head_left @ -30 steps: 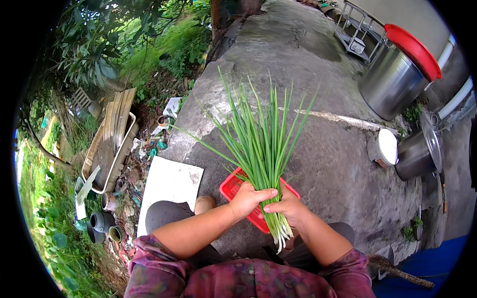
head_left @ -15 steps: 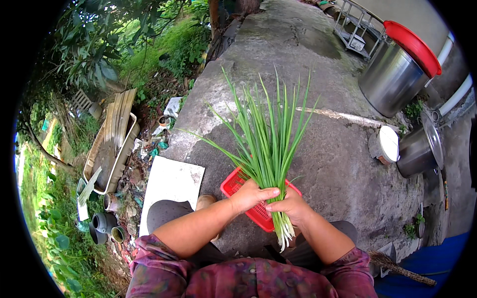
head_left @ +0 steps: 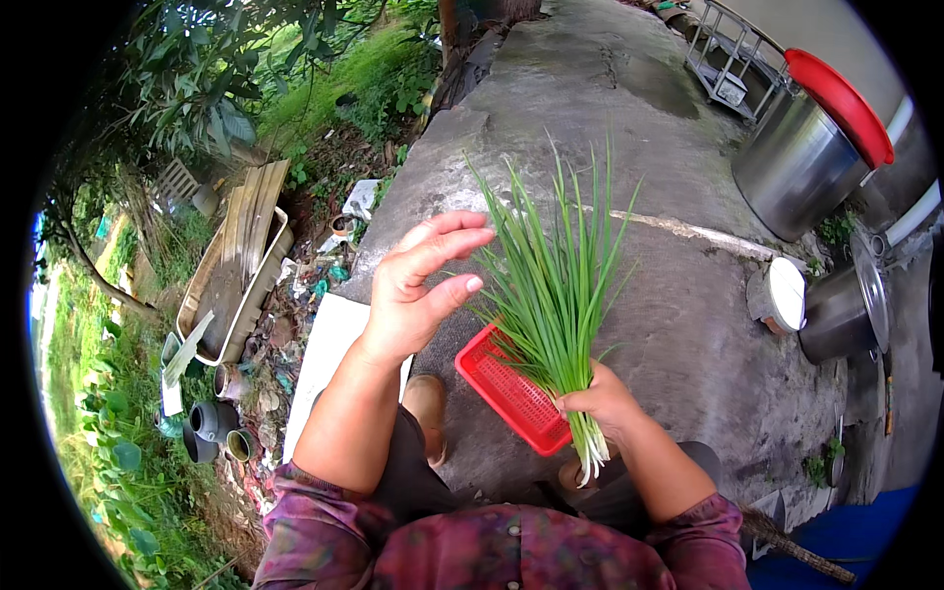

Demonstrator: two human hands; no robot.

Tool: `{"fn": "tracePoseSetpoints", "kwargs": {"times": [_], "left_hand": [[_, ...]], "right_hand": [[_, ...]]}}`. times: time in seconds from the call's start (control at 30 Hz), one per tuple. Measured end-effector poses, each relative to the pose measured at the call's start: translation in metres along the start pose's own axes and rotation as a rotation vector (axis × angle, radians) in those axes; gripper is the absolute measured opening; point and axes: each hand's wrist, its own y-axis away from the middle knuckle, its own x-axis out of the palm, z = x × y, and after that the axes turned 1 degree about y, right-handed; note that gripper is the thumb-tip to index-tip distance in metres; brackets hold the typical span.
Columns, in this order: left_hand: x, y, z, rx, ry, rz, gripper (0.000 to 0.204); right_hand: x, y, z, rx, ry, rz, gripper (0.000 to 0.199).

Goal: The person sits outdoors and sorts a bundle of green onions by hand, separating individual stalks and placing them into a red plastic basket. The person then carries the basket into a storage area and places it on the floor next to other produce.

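On my feed, the bunch of green onions (head_left: pixel 559 305) occupies the centre of the frame, leaf tips upward, white ends toward the lower edge, overlapping the red basket (head_left: pixel 503 395) in view. The right hand (head_left: pixel 604 401), right of lower centre, is wrapped around the stalks just above the white ends. The left hand (head_left: pixel 411 287), left of centre, has thumb and fingers spread; I cannot tell whether its fingertips touch the leaves. I rate the bunch as light, firm at the stalks, possibly slippery, with soft, easily creased leaves; I specify moderate pressure on the lower stalks
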Motion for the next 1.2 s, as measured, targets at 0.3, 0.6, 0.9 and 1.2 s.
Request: {"fn": "tracePoseSetpoints", "kwargs": {"times": [0.3, 0.6, 0.9, 1.2], "left_hand": [[-0.019, -0.004, 0.029, 0.180, -0.823, 0.132, 0.056], [-0.004, -0.005, 0.024, 0.079, -0.837, 0.094, 0.063], [-0.011, -0.002, 0.033, 0.197, -0.826, 0.217, 0.032], [-0.010, 0.006, 0.030, 0.079, -0.888, 0.283, 0.018]], "right_hand": [[0.005, -0.004, -0.006, 0.005, 0.101, 0.032, 0.044], [0.003, 0.003, -0.002, 0.030, 0.113, 0.065, 0.042], [-0.005, 0.006, -0.001, 0.050, 0.141, 0.042, 0.047], [-0.010, 0.002, -0.002, -0.044, 0.114, 0.021, 0.049]]}}
